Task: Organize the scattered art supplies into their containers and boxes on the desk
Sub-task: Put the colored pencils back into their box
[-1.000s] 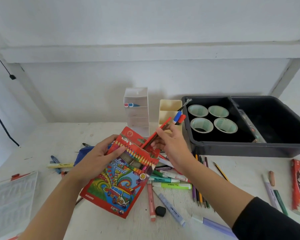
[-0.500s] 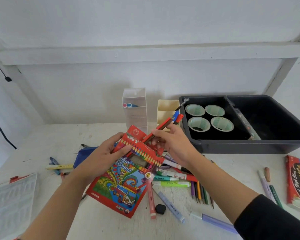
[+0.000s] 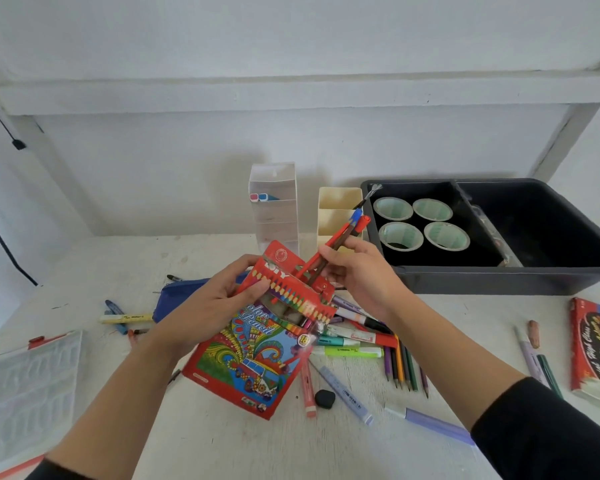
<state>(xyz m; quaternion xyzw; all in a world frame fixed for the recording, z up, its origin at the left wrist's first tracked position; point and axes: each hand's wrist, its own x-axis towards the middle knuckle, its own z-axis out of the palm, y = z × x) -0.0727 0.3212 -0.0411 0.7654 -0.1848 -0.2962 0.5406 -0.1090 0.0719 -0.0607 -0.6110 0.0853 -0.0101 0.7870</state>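
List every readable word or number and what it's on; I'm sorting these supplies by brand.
"olor Pencil": front of the pencil box in the left hand.
"High Class": red box at the right edge; rest blurred.
Round badge number on the pencil box: blurred.
Print on the markers and the pencils in the right hand: too small.

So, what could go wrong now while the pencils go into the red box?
The right hand pinches several long pencils together; one may slip out and drop among the scattered markers. The left hand holds the red cardboard colour pencil box near its top, so pushing might bend its open flap.
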